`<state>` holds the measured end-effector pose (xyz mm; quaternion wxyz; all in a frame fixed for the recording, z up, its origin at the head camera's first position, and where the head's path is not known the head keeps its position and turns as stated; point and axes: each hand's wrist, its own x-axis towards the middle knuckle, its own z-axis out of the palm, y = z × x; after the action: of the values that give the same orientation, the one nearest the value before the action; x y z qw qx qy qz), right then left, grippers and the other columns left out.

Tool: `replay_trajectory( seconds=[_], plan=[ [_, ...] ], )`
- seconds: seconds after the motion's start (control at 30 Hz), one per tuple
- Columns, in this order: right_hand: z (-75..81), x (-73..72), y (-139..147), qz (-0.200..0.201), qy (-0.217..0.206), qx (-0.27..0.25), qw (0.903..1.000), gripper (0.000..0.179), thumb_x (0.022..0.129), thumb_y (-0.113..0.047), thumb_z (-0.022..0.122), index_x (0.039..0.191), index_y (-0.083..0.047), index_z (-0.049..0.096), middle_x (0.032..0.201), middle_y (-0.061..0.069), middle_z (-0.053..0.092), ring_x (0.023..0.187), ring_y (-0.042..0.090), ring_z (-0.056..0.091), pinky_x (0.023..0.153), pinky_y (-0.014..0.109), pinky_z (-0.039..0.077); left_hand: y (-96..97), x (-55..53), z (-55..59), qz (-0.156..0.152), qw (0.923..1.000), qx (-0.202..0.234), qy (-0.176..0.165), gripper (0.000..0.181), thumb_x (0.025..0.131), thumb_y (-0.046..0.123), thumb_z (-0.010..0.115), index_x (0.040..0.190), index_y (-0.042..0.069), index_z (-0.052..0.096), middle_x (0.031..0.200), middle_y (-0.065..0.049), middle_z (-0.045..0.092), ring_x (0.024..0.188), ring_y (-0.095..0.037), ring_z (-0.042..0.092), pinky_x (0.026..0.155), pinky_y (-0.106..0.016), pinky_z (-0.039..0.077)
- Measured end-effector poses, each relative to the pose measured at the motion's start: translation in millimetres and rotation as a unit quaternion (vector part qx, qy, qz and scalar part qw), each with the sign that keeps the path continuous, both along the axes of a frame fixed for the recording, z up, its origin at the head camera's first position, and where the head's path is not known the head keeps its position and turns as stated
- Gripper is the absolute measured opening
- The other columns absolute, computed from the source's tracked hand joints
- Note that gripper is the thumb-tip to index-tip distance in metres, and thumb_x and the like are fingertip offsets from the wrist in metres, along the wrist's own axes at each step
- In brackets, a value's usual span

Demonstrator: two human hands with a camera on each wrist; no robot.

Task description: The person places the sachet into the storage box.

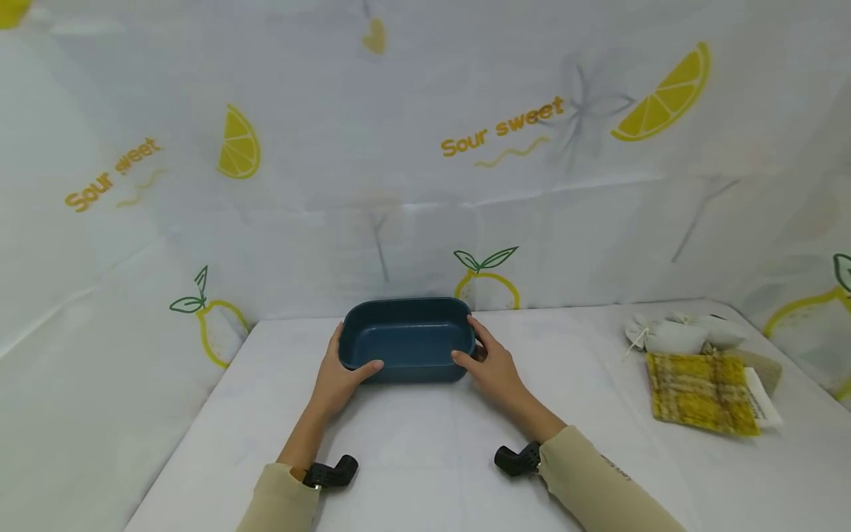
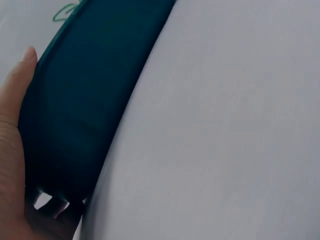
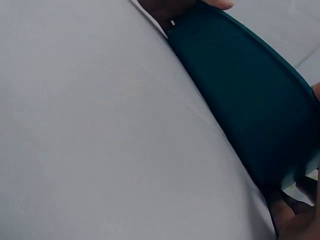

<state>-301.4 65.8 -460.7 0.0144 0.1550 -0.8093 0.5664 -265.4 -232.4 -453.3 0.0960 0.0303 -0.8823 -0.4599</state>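
A dark teal rectangular tub with rounded corners (image 1: pixel 412 374) stands near the back of the white table, its bottom bare. At its left end my left hand (image 1: pixel 335 380) grips it, thumb over the front rim and fingers along the side. My right hand (image 1: pixel 495 373) holds the opposite end the same way. In the left wrist view the tub's long wall (image 2: pixel 90 100) slants past my left thumb, with fingers low near its base. The right wrist view shows the wall (image 3: pixel 240 95) too, and right-hand fingers (image 3: pixel 287 215) at its lower corner.
On the table's right lie a yellow plaid cloth pouch (image 1: pixel 701 391), small white bags tied with string (image 1: pixel 674 336), a greyish-brown block (image 1: pixel 764 369) and a white printed packet (image 1: pixel 763 399). A lemon-printed white sheet (image 1: pixel 399 236) hangs just behind the table.
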Motion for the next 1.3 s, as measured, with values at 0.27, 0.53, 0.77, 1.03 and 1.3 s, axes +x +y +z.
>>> replay_trajectory(
  seconds=[0.27,0.53,0.77,1.03,1.3],
  plan=[
    [-1.1,-0.2,32.6,-0.035,0.039,0.066,0.9964,0.073,0.101,-0.029,0.056,0.164,-0.02,0.019,0.163,0.019,0.033,0.145,0.037,0.044,0.117,0.055,0.037,41.2,-5.1,-2.0,0.023,0.9989,0.034,0.024,0.115,0.077,0.049,0.085,0.164,0.017,0.017,0.168,-0.015,0.025,0.153,-0.042,0.028,0.118,-0.066,0.029],
    [-1.1,-1.2,62.8,-0.052,0.043,0.081,0.9945,0.067,0.105,-0.032,0.049,0.163,-0.017,0.02,0.164,0.022,0.03,0.151,0.04,0.032,0.121,0.059,0.028,74.6,-9.7,-4.1,0.022,0.9974,0.05,0.047,0.116,0.075,0.052,0.086,0.163,0.017,0.02,0.167,-0.012,0.029,0.151,-0.04,0.033,0.116,-0.065,0.033],
    [1.5,-0.5,87.3,-0.063,0.039,0.092,0.993,0.064,0.107,-0.032,0.046,0.163,-0.017,0.02,0.164,0.024,0.028,0.151,0.044,0.03,0.12,0.062,0.027,101.4,-14.0,-7.1,0.019,0.9961,0.066,0.054,0.117,0.072,0.056,0.086,0.163,0.019,0.022,0.166,-0.011,0.032,0.15,-0.038,0.037,0.115,-0.064,0.035],
    [1.5,1.3,121.3,-0.09,0.037,0.099,0.9903,0.062,0.108,-0.035,0.043,0.163,-0.019,0.02,0.164,0.024,0.028,0.15,0.046,0.031,0.119,0.065,0.026,133.2,-22.1,-12.5,-0.022,0.9957,0.064,0.064,0.119,0.074,0.06,0.084,0.163,0.017,0.018,0.167,-0.009,0.028,0.153,-0.034,0.031,0.118,-0.061,0.033],
    [-1.0,-2.5,120.9,-0.115,0.025,0.07,0.9905,0.06,0.109,-0.031,0.041,0.163,-0.019,0.02,0.167,0.02,0.024,0.154,0.043,0.024,0.123,0.061,0.023,133.4,-26.7,-15.2,-0.045,0.9958,0.065,0.046,0.114,0.077,0.06,0.081,0.163,0.025,0.015,0.169,-0.006,0.024,0.155,-0.033,0.028,0.119,-0.062,0.031]
  ],
)
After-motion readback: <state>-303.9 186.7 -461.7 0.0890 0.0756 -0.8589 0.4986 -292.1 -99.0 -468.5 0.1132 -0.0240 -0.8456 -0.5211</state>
